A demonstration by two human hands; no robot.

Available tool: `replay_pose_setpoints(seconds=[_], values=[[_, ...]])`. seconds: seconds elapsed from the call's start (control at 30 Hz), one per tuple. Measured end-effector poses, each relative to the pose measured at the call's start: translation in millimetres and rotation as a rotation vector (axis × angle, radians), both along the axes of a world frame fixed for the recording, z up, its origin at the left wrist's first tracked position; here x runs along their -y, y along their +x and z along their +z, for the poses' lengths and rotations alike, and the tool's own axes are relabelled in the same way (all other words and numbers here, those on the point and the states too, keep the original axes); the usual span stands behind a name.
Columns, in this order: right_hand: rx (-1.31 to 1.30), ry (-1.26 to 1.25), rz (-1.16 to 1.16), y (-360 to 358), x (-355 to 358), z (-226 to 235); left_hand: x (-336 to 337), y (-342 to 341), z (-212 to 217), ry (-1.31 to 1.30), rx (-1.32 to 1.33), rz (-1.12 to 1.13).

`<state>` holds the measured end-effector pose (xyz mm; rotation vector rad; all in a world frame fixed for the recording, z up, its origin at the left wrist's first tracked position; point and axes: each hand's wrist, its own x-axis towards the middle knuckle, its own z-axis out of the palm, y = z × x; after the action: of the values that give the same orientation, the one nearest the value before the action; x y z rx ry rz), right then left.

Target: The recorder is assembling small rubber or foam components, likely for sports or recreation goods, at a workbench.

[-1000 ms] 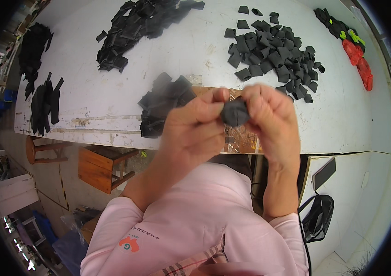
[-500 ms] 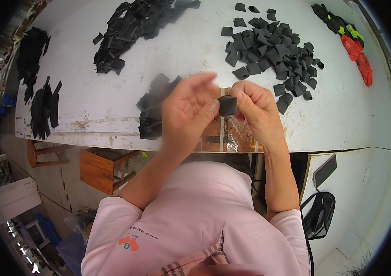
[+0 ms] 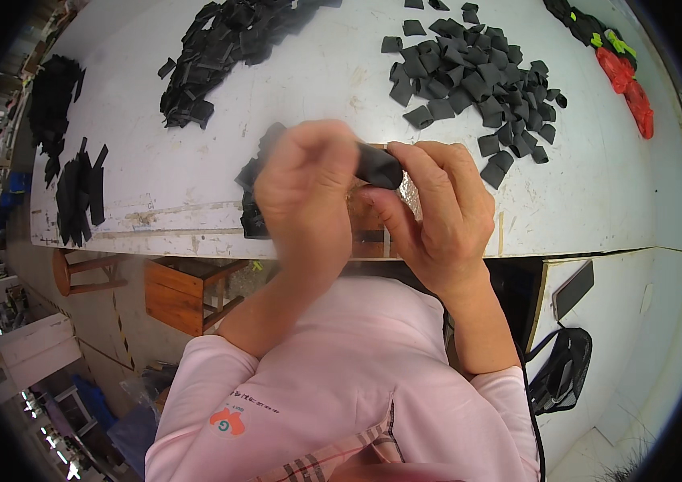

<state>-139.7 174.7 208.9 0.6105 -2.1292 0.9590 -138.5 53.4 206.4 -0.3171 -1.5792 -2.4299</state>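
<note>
Both my hands are raised over the near edge of a white table [image 3: 317,80]. My left hand [image 3: 305,189], blurred by motion, and my right hand [image 3: 437,213] grip the same small black piece [image 3: 378,166] between their fingertips. Behind my left hand lies a small stack of black pieces [image 3: 251,197], partly hidden. A spread of loose black pieces [image 3: 469,80] lies beyond my right hand.
A large heap of black pieces [image 3: 220,44] lies at the far left of the table, with more dark stacks [image 3: 76,189] at its left end. Red and green items [image 3: 626,72] lie far right. A wooden stool [image 3: 188,293] stands below; a phone [image 3: 572,287] and a dark bag [image 3: 561,369] are at the right.
My hands have drawn nearer and lower in view. The left hand's fingers, spread half a second ago, have closed onto the black piece held with the right hand.
</note>
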Motion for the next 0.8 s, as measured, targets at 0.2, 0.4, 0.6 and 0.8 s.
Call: replay_pose_setpoints(seconds=[0.2,0.4,0.6,0.8], values=[[0.008,0.028,0.022,-2,-4,-3,-1,5,-1,0.232,0.134,0.032],[0.195,-0.073,0.146,-2,-9,-4,3,9,-10,0.152,0.069,0.019],[0.292,-0.035,0.241,-8,-21,-1,4,9,-11,0.023,-0.032,0.046],[0.356,0.008,0.24,-7,-24,-7,2,3,-4,-0.118,-0.015,0.05]])
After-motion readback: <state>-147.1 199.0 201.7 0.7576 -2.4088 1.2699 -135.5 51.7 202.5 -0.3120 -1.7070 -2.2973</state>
